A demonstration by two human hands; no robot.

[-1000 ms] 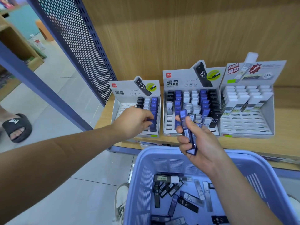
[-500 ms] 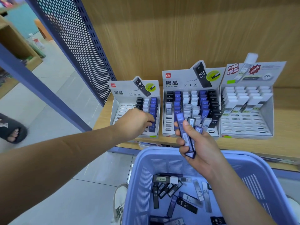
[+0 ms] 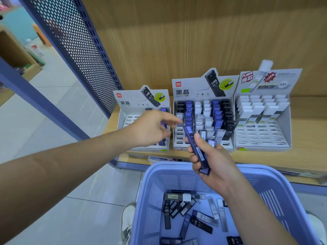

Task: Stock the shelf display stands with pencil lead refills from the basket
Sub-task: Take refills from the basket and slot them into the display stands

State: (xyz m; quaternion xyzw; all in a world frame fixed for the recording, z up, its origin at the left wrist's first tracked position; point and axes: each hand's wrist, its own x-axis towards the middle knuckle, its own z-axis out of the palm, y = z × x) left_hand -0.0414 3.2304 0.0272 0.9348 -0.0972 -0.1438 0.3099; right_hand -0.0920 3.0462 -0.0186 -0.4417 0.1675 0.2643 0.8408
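Moving on: lifted left hand (image 3: 150, 128) off left stand (image 3: 127, 121), fingers spread, apparently empty (blurry), and swung it toward the blue refills (image 3: 196, 149) gripped in right hand's (image 3: 210, 161) curled fingers. Probably meant one more slotted, next up. Saw left stand mostly bare slots, middle stand (image 3: 194, 87) nearly full, right stand (image 3: 261, 137) about half white ones. Still had plenty loose in basket (image 3: 177, 183) in front of the shelf (image 3: 309, 138).
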